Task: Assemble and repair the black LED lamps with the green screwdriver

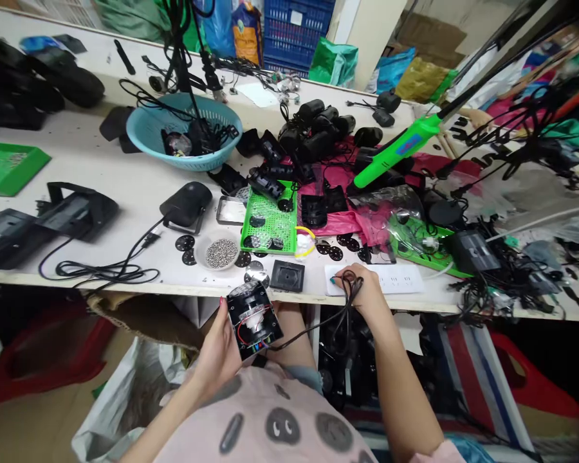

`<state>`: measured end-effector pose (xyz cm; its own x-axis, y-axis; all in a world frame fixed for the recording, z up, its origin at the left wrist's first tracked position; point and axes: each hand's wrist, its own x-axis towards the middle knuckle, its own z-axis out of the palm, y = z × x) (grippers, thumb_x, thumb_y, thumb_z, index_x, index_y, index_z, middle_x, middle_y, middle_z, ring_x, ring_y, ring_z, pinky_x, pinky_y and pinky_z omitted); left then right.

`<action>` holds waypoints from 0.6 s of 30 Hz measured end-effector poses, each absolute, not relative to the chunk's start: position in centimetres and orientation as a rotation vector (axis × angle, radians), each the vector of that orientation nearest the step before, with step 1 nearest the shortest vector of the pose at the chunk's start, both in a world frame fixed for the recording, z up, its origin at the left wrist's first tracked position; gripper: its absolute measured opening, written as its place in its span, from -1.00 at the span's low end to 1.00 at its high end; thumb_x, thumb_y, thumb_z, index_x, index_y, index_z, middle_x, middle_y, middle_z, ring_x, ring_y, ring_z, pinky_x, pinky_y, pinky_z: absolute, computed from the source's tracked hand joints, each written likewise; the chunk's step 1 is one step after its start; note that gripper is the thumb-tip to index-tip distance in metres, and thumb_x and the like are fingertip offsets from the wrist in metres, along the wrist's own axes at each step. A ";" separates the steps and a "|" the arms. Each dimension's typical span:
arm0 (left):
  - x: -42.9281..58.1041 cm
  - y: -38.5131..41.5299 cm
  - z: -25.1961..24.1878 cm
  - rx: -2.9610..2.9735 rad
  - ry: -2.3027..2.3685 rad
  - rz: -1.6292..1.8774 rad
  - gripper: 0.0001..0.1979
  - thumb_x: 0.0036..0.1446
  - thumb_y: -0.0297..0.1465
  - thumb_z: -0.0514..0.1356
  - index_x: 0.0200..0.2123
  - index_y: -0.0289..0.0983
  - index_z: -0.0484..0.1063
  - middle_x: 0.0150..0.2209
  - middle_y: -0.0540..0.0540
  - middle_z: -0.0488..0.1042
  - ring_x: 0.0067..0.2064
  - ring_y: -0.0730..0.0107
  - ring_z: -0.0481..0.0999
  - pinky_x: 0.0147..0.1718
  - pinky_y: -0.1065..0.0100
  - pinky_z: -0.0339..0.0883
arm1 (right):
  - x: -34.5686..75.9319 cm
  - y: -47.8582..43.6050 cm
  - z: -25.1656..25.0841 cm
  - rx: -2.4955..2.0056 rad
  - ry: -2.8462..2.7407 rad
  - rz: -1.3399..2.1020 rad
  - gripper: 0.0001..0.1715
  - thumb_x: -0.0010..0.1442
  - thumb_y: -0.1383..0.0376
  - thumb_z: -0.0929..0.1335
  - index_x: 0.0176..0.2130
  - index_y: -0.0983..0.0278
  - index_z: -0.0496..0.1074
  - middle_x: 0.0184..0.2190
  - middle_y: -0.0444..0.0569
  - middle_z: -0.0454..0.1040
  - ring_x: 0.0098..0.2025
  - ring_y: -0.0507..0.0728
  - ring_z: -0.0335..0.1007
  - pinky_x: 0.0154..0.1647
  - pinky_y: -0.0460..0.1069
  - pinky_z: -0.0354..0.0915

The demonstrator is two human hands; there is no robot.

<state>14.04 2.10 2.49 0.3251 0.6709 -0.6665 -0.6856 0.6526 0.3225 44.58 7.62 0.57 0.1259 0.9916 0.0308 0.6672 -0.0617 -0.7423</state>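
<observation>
left hand (220, 350): below bench edge, fingers wrapped round the black box (254, 319), gripping it from the left side, open face up
black box: square housing, shiny round part inside, red and white wires showing, held just under front edge of the white bench (101, 173)
black cord (313, 328): runs from box bottom across to right hand, loops hang below bench
right hand (359, 292): at bench front edge, fingers curled shut on a bunch of the cord, resting over the white power strip (395, 280)
black square plate (287, 276): flat on bench edge, between the two hands, just left of strip
bowl of screws (221, 252): small, round, behind box, black gear discs beside it
green tray (269, 218): behind the bowl, black round parts on it
black lamp (186, 202): left of tray, its cable coiled toward bench front
pink bag (340, 222): right of tray, black parts piled on it
green tool (398, 151): long handle, tilted, over the pile at right
blue basket (186, 132): farther back, left of centre, cables and black parts inside
green flat tray (7, 167): far left edge
blue crate (296, 29): behind bench, by the wall
</observation>
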 end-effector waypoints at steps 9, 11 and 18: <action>12.2 -3.5 -4.1 -0.084 0.755 0.888 -0.28 0.25 0.11 0.00 0.33 -0.16 0.25 0.05 -0.22 0.60 0.14 -0.08 0.53 0.12 -0.03 0.41 | 44.3 6.4 -2.1 -1.764 -1.642 0.423 -0.64 0.14 0.03 0.36 -0.36 0.24 0.56 -0.27 0.09 0.59 -0.13 0.27 0.49 0.00 0.17 0.35; 12.4 -4.3 -4.5 -0.111 0.734 0.921 -0.33 0.27 0.06 0.03 0.28 -0.21 0.32 0.04 -0.25 0.60 0.15 -0.07 0.52 0.13 -0.01 0.38 | 43.9 5.5 -3.5 -1.762 -1.602 0.329 -0.58 0.22 0.04 0.29 -0.23 0.29 0.55 -0.17 0.17 0.57 -0.06 0.31 0.47 0.07 0.24 0.32; 12.9 -6.1 -4.1 -0.158 0.650 1.043 -0.43 0.42 -0.11 -0.22 0.16 -0.21 0.43 -0.03 -0.22 0.64 0.16 0.15 0.52 0.14 0.14 0.35 | 43.4 4.7 -5.5 -1.771 -1.583 0.181 -0.45 0.24 0.08 0.26 0.01 0.42 0.50 -0.11 0.34 0.55 -0.09 0.50 0.48 -0.02 0.41 0.30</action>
<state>12.86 -6.10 -4.08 0.3366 0.7508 -0.5683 -0.8411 0.5111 0.1770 43.42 4.71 -5.47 0.2286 0.9046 0.3597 0.7998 0.0362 -0.5992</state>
